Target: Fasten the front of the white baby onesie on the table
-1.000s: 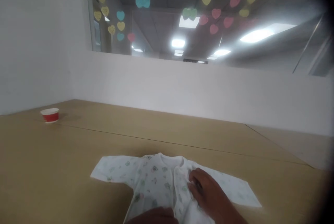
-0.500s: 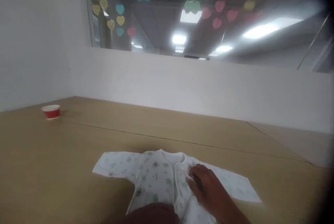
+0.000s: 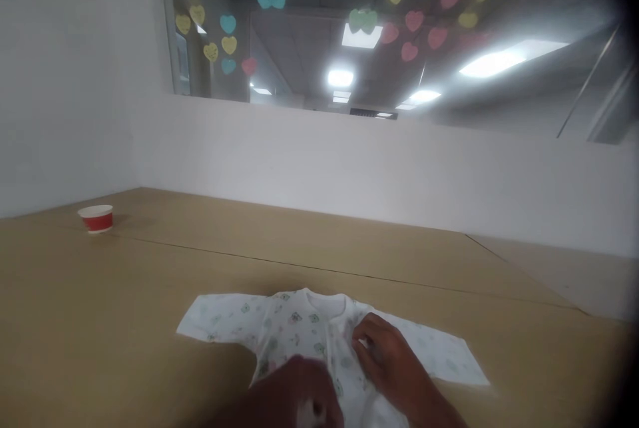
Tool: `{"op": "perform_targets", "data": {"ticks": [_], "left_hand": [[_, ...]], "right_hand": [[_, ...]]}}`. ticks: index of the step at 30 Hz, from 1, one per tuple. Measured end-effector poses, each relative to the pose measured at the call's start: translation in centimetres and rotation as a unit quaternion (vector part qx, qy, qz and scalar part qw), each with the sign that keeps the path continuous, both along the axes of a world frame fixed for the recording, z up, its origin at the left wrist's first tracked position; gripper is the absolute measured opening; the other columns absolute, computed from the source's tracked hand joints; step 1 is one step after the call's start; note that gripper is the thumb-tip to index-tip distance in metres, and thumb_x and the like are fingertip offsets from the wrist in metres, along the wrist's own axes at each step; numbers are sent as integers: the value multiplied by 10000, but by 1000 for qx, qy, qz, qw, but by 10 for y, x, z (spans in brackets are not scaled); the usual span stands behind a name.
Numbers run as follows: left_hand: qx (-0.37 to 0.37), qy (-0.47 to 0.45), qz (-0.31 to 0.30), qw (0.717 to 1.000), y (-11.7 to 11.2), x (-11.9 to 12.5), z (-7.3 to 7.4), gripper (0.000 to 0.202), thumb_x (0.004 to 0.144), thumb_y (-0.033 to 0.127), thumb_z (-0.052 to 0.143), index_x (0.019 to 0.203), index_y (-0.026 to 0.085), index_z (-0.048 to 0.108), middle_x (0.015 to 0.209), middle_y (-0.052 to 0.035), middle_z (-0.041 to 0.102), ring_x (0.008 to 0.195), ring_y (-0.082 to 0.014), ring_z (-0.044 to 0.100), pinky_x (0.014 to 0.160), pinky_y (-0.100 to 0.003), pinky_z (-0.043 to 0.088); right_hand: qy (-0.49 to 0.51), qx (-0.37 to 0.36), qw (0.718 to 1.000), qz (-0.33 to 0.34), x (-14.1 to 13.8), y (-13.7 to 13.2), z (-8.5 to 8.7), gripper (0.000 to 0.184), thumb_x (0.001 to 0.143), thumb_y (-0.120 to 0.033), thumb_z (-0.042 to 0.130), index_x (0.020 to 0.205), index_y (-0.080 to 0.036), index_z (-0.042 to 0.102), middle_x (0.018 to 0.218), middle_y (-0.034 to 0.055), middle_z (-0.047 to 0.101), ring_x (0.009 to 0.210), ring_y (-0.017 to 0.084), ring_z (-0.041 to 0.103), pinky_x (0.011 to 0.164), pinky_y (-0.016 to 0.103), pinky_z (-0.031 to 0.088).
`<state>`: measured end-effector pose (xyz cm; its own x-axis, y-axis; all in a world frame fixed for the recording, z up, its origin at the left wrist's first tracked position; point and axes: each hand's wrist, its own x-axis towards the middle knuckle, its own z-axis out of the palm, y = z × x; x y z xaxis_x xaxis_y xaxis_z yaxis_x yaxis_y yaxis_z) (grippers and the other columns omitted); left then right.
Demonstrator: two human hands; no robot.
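Note:
A white long-sleeved baby shirt (image 3: 294, 325) with small green and grey prints lies spread on the table, its neckline away from me and its sleeves out to both sides. My right hand (image 3: 392, 361) rests on its right chest, fingers curled and thumb bent toward them against the cloth. Lower down, my left hand (image 3: 294, 391) is over the front of the shirt, closed and blurred by motion. A small whitish patch shows at its fingers, too smeared to name. The shirt's lower part is hidden by my hands and the frame edge.
A red and white paper bowl (image 3: 97, 219) stands at the far left of the wooden table (image 3: 150, 268). Thin seams cross the tabletop. Behind it rises a white wall (image 3: 299, 155) with a window (image 3: 309, 48) bearing heart-shaped stickers.
My left hand has risen further into view over the shirt's front. My right hand has shifted slightly left on the cloth. The front opening looks narrower, and the view has tilted a little.

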<state>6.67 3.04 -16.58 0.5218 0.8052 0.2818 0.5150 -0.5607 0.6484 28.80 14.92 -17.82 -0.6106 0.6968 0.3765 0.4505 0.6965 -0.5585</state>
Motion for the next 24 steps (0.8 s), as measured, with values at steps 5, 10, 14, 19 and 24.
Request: {"op": "perform_targets", "data": {"ticks": [5, 10, 14, 19, 24], "left_hand": [[47, 46, 183, 981, 66, -7, -3, 228, 839, 100, 524, 1007, 184, 655, 926, -61, 651, 824, -212, 597, 769, -334, 476], [96, 47, 185, 977, 91, -6, -24, 137, 823, 77, 488, 760, 173, 563, 810, -45, 603, 774, -213, 577, 733, -322, 435], [112, 19, 154, 982, 91, -7, -35, 105, 811, 97, 536, 779, 187, 582, 776, 0, 585, 738, -173, 557, 733, -290, 415], [110, -26, 192, 975, 99, -11, -37, 225, 728, 29, 559, 889, 170, 629, 806, -4, 553, 761, -176, 519, 709, -288, 376], [96, -30, 191, 976, 100, -11, -34, 149, 845, 79, 536, 804, 177, 640, 793, -8, 567, 778, -176, 531, 720, -283, 383]], "right_hand": [[31, -18, 998, 56, -36, 20, 0, 330, 823, -60, 461, 1064, -234, 606, 1117, 63, 559, 1061, 203, 560, 965, 381, 461], [59, -16, 998, 18, -60, 22, -20, 289, 770, -10, 409, 911, -204, 570, 1072, 70, 492, 992, 211, 546, 891, 389, 478], [81, -19, 996, 29, -56, 22, -25, 214, 745, -11, 463, 814, -193, 553, 996, 52, 487, 942, 198, 537, 855, 365, 466], [75, -37, 996, 22, -48, 28, -21, 199, 767, -39, 480, 817, -198, 589, 940, 39, 517, 823, 177, 527, 767, 339, 439], [76, -38, 996, 27, -44, 28, -23, 118, 873, -165, 507, 883, -218, 612, 946, 27, 510, 766, 152, 500, 712, 312, 421]]}}
